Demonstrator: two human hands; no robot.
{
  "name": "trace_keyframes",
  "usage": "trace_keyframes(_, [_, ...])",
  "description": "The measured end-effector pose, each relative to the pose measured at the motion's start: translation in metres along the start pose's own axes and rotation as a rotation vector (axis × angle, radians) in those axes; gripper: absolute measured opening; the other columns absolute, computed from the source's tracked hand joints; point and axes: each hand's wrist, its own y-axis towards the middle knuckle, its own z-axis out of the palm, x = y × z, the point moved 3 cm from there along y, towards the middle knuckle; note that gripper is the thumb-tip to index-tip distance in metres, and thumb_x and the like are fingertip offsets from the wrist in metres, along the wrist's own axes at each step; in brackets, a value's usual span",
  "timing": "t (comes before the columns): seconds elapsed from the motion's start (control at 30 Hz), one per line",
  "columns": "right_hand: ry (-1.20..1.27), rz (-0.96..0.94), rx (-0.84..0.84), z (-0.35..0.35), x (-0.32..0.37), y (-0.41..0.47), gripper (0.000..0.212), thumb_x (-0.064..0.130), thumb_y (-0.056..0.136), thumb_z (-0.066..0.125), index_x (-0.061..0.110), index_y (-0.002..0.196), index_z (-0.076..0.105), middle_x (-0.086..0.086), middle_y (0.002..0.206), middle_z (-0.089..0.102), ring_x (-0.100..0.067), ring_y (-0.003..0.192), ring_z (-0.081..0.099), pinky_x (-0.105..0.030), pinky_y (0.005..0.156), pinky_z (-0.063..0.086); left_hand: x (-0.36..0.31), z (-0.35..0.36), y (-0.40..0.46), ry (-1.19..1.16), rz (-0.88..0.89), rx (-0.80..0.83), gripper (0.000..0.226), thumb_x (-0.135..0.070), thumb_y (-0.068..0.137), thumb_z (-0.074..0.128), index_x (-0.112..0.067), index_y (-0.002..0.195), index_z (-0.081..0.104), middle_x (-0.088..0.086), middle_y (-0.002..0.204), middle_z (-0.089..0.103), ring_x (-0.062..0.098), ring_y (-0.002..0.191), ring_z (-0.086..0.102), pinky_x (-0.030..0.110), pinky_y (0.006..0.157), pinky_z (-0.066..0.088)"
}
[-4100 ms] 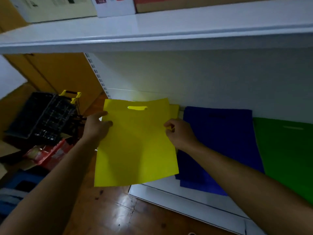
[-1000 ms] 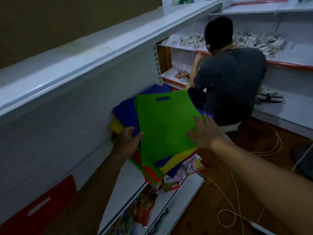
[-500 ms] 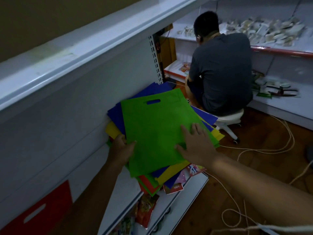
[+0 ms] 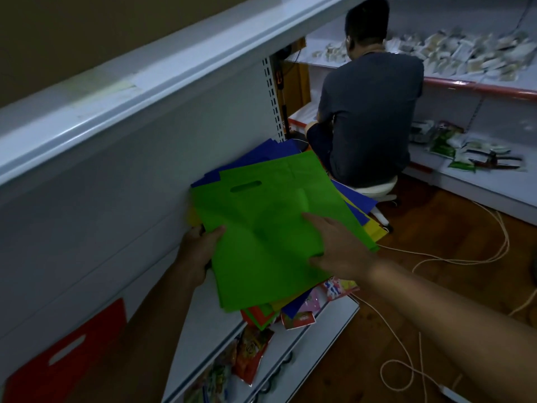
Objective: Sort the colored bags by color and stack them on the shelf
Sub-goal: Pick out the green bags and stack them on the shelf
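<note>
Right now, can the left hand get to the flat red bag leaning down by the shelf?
Probably yes, once it lets go. The left hand is busy holding the edge of the flat green fabric bag. The flat red bag with a handle slot leans against the white shelf wall lower down, uncovered.

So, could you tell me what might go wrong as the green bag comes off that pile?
The mixed pile overhangs the shelf edge, so pulling the green bag could drag the other bags onto the floor. The left hand grips the bag's edge and might pinch a second bag. The right hand rests flat on top.
</note>
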Motion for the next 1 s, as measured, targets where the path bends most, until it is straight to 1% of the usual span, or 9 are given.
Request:
trace_keyframes(0.1, [0.087, 0.011, 0.001, -0.001, -0.002, -0.002, 0.099, 0.020, 0.080, 0.077, 0.031, 0.154, 0.012, -0.002, 0.155, 0.031, -0.023, 0.141, 0.030, -0.040, 0.114, 0.031, 0.005, -0.005, -0.001, 0.102, 0.066, -0.012, 0.035, 0.002, 0.088, 0.060, -0.017, 0.117, 0.062, 0.010, 0.115, 0.066, 0.026, 0.096, 0.065, 0.040, 0.086, 0.052])
trace_keyframes(0.33, [0.200, 0.069, -0.205, -0.006, 0.012, 0.006, 0.092, 0.036, 0.088, 0.067, 0.020, 0.155, 0.006, -0.004, 0.160, 0.021, -0.025, 0.145, 0.023, -0.040, 0.116, 0.022, 0.006, -0.024, -0.018, -0.220, 0.085, 0.023, 0.038, 0.008, 0.091, 0.049, -0.013, 0.121, 0.059, 0.007, 0.111, 0.067, 0.025, 0.099, 0.064, 0.038, 0.080, 0.052])
trace_keyframes(0.47, [0.275, 0.040, -0.231, -0.005, 0.033, 0.008, 0.063, 0.012, 0.097, 0.055, 0.014, 0.151, 0.023, -0.012, 0.142, 0.049, -0.033, 0.118, 0.057, -0.037, 0.094, 0.048, 0.002, -0.045, -0.028, -0.279, 0.081, 0.014, 0.034, 0.006, 0.088, 0.051, -0.012, 0.115, 0.063, 0.009, 0.112, 0.068, 0.027, 0.101, 0.065, 0.038, 0.081, 0.052])
trace_keyframes(0.57, [0.192, -0.053, -0.237, 0.007, 0.048, 0.010, 0.057, 0.006, 0.096, 0.052, 0.011, 0.148, 0.031, -0.012, 0.142, 0.049, -0.031, 0.118, 0.056, -0.037, 0.098, 0.047, 0.002, -0.071, -0.036, -0.219, 0.090, -0.070, 0.022, -0.018, 0.091, 0.060, -0.018, 0.113, 0.066, 0.004, 0.108, 0.071, 0.023, 0.100, 0.067, 0.037, 0.082, 0.053])
trace_keyframes(0.63, [0.163, -0.088, -0.216, 0.019, 0.060, 0.009, 0.056, 0.003, 0.095, 0.051, 0.013, 0.147, 0.032, -0.016, 0.132, 0.055, -0.034, 0.102, 0.062, -0.040, 0.085, 0.052, 0.004, -0.095, -0.042, -0.083, 0.114, -0.170, 0.014, -0.026, 0.091, 0.063, -0.026, 0.105, 0.068, 0.001, 0.105, 0.072, 0.023, 0.098, 0.068, 0.042, 0.087, 0.054])
trace_keyframes(0.7, [0.114, -0.136, -0.202, 0.032, 0.077, 0.004, 0.060, 0.000, 0.094, 0.051, 0.016, 0.148, 0.032, -0.016, 0.131, 0.055, -0.031, 0.093, 0.064, -0.034, 0.076, 0.053, 0.008, -0.119, -0.053, 0.003, 0.145, -0.243, 0.013, -0.021, 0.091, 0.063, -0.030, 0.100, 0.067, 0.002, 0.104, 0.071, 0.025, 0.095, 0.068, 0.046, 0.087, 0.055])
trace_keyframes(0.77, [0.073, -0.199, -0.173, 0.048, 0.098, -0.002, 0.062, 0.000, 0.094, 0.051, 0.021, 0.149, 0.032, -0.009, 0.136, 0.051, -0.012, 0.073, 0.061, -0.019, 0.059, 0.048, 0.010, -0.143, -0.065, 0.025, 0.157, -0.287, 0.021, -0.012, 0.090, 0.062, -0.026, 0.105, 0.066, 0.003, 0.104, 0.070, 0.026, 0.092, 0.068, 0.044, 0.083, 0.056])
trace_keyframes(0.87, [0.082, -0.236, -0.103, 0.080, 0.129, -0.010, 0.053, 0.000, 0.096, 0.048, 0.023, 0.143, 0.042, -0.003, 0.111, 0.059, -0.005, 0.042, 0.048, -0.015, 0.039, 0.036, 0.015, -0.186, -0.085, 0.021, 0.161, -0.340, 0.029, -0.007, 0.087, 0.062, -0.021, 0.113, 0.063, 0.006, 0.105, 0.069, 0.025, 0.087, 0.068, 0.037, 0.075, 0.057])
trace_keyframes(1.0, [0.005, -0.266, -0.098, 0.117, 0.187, -0.032, 0.046, 0.001, 0.094, 0.049, 0.018, 0.137, 0.053, -0.009, 0.129, 0.061, -0.006, 0.061, 0.061, -0.013, 0.053, 0.039, 0.031, -0.254, -0.113, 0.039, 0.163, -0.397, 0.049, -0.005, 0.085, 0.063, -0.018, 0.131, 0.052, 0.007, 0.114, 0.064, 0.022, 0.090, 0.065, 0.030, 0.067, 0.055])
